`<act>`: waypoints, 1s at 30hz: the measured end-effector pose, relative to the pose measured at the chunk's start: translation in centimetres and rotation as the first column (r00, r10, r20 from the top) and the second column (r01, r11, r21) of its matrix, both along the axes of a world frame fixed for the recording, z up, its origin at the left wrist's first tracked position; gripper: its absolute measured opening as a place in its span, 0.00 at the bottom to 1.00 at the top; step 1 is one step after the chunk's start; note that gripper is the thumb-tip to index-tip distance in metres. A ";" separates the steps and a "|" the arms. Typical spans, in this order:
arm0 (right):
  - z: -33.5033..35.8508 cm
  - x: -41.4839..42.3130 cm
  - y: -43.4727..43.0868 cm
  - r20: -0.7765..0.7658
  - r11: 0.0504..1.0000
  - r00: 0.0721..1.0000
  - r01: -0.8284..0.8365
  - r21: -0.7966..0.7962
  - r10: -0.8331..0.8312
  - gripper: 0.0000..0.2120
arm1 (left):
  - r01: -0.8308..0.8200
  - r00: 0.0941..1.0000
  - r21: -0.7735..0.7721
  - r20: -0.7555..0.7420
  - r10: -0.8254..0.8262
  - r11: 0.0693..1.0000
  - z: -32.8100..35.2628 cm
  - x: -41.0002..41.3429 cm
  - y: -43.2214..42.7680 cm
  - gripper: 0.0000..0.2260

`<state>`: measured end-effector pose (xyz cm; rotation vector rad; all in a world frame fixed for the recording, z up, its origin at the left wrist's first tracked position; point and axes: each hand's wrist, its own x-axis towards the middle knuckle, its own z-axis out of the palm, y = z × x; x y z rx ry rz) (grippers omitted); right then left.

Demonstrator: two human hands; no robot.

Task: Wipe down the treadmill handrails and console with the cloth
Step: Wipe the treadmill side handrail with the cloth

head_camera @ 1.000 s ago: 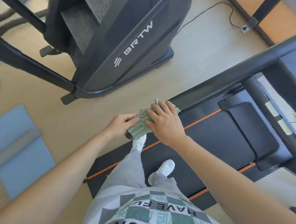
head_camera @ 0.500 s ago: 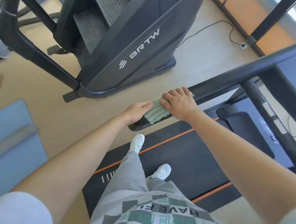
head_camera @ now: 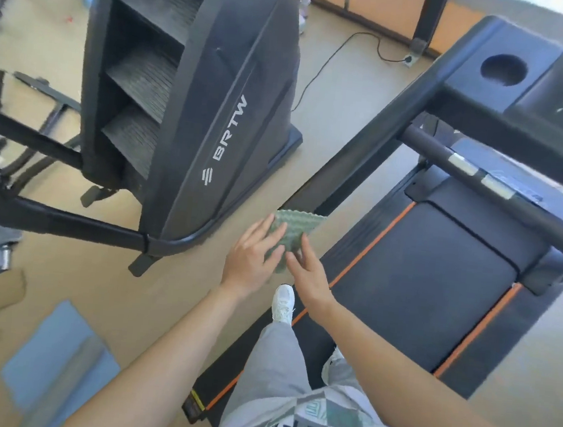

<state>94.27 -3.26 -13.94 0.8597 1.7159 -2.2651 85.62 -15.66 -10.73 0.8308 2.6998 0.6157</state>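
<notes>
A green textured cloth (head_camera: 295, 226) lies draped over the near end of the treadmill's black left handrail (head_camera: 376, 140). My left hand (head_camera: 252, 257) rests on the cloth's left side with its fingers spread over it. On the right side my right hand (head_camera: 306, 267) holds the cloth with its fingertips. The rail's tip is hidden under the cloth and hands. The rail rises to the dark console (head_camera: 557, 88) with a round cup holder (head_camera: 503, 69) at the upper right. A crossbar (head_camera: 501, 196) with silver pads runs below the console.
A black stair-climber machine marked BRTW (head_camera: 194, 101) stands close on the left of the handrail. I stand on the treadmill belt (head_camera: 421, 278) with orange edge lines. A cable (head_camera: 340, 50) runs across the floor. Blue mats (head_camera: 60, 357) and cardboard lie at lower left.
My right hand has slid back down the handrail with the cloth to the rail's near end, beside my left hand. The view has tilted up and shows more of the console.
</notes>
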 end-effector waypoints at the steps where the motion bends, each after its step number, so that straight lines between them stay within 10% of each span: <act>1: 0.0 -0.5 0.2 0.018 0.989 0.999 0.040 -0.142 -0.038 0.32 | 0.045 0.999 -0.003 -0.022 -0.045 0.999 0.0 -0.6 0.4 0.21; 6: -0.4 -2.7 1.8 0.094 0.891 0.985 0.174 -0.419 -0.147 0.27 | 0.224 0.971 -0.046 -0.073 -0.227 0.973 -0.5 -2.7 3.0 0.22; 16: -2.2 -5.8 10.9 0.079 0.780 0.912 0.386 -0.493 -0.401 0.20 | 0.486 0.803 -0.272 -0.237 -0.547 0.831 -0.8 -8.4 12.1 0.25; 30: -2.7 -12.7 20.9 -0.057 0.851 0.859 0.491 -0.187 -0.508 0.26 | 0.517 0.812 -0.283 -0.137 -0.568 0.808 0.4 -13.6 24.1 0.29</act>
